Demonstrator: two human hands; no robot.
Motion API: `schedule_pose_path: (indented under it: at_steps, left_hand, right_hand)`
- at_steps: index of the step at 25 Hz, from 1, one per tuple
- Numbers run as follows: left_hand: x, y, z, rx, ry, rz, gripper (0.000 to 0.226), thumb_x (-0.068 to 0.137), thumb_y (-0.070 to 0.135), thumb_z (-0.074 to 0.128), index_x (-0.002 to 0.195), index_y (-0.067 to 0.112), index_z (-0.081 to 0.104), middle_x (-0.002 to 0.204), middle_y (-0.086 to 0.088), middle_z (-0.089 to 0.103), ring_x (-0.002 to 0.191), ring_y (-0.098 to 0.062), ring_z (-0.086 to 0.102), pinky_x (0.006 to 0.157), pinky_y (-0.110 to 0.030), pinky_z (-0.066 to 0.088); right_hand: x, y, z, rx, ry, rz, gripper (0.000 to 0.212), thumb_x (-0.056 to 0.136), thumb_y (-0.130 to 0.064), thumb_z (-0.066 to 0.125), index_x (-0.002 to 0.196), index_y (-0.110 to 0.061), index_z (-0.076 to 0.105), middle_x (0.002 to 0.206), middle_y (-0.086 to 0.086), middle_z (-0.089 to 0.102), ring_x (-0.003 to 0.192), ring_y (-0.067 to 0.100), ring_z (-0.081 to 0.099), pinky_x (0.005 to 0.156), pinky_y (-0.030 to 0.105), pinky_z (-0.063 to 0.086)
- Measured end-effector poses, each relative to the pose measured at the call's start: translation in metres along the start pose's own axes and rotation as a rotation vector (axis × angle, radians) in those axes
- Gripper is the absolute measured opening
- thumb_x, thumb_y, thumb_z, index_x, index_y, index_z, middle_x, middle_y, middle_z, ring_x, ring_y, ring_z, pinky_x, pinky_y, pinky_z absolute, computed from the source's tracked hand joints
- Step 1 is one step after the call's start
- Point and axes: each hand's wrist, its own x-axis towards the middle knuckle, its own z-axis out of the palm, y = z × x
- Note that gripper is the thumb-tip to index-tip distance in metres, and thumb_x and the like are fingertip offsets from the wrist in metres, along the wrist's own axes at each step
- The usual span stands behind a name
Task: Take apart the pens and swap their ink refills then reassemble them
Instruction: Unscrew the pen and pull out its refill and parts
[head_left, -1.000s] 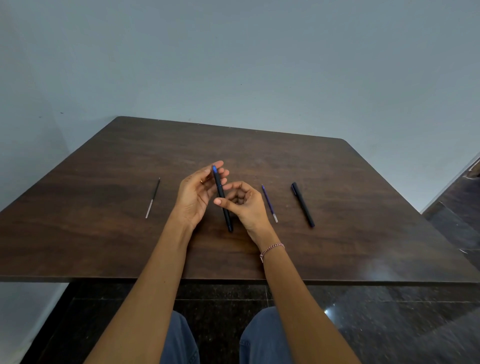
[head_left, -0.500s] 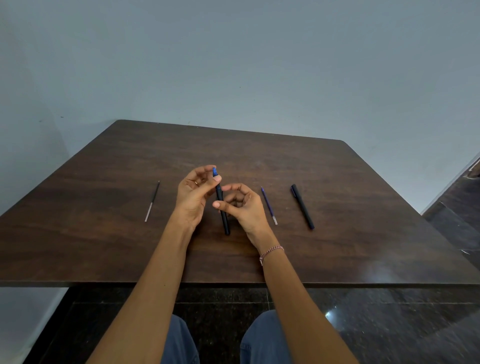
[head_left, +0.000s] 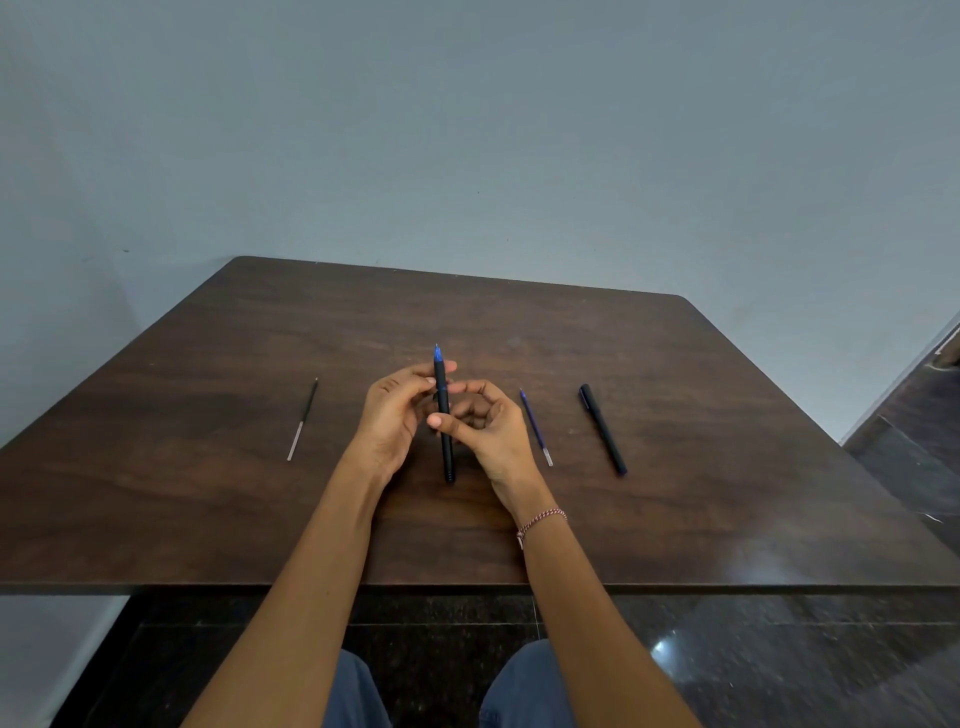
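Pens, two, with two loose refills; status as follows.

Item one: black pen with a blue tip (head_left: 443, 415), held over the middle of the tabletop (head_left: 208, 493), standing nearly upright with the blue end away from you. Your left hand (head_left: 389, 421) pinches its upper barrel between thumb and fingertips, just below the blue tip. Your right hand (head_left: 485, 421) curls around the middle of the barrel, thumb pressed against its near side. Whether this pen now carries a refill cannot be told from outside.

Item two: black pen body (head_left: 602, 428), lying on the tabletop well to your right, untouched, apparently closed at the far end.

Item three: blue refill (head_left: 536, 427), lying loose between your right hand and the black pen body, apart from both.

Item four: black refill (head_left: 303, 420), lying loose to the left of your left hand, well apart from it.

Progress, as a judgement: the refills are out, so disassembly looks done or nearly so. The swap itself looks unfinished, since both refills lie outside any barrel. Left to do: seat each refill in the other pen's barrel and close both pens. The held pen's blue tip suggests you are working at that end.
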Motion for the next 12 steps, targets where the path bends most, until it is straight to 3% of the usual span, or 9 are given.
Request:
schedule_pose_path:
  at_steps: [7, 12]
  left_hand:
    - [0.0006, -0.0051, -0.0049, 0.033, 0.030, 0.020, 0.018, 0.086, -0.003, 0.058, 0.090, 0.013, 0.066, 0.084, -0.001, 0.067, 0.083, -0.016, 0.064, 0.072, -0.024, 0.054]
    - [0.0038, -0.0030, -0.0042, -0.088, 0.016, 0.021, 0.027, 0.090, -0.005, 0.046, 0.101, 0.007, 0.068, 0.088, -0.008, 0.074, 0.087, -0.019, 0.070, 0.071, -0.025, 0.057]
  right_hand:
    - [-0.0003, 0.0009, -0.0003, -0.028, -0.005, 0.015, 0.035, 0.072, -0.007, 0.080, 0.099, -0.021, 0.063, 0.069, -0.007, 0.067, 0.078, 0.015, 0.068, 0.081, 0.032, 0.056]
    - [0.0012, -0.0004, -0.0003, -0.013, 0.006, 0.015, 0.044, 0.071, -0.005, 0.080, 0.109, -0.013, 0.060, 0.073, 0.000, 0.066, 0.080, 0.022, 0.068, 0.080, 0.031, 0.057]
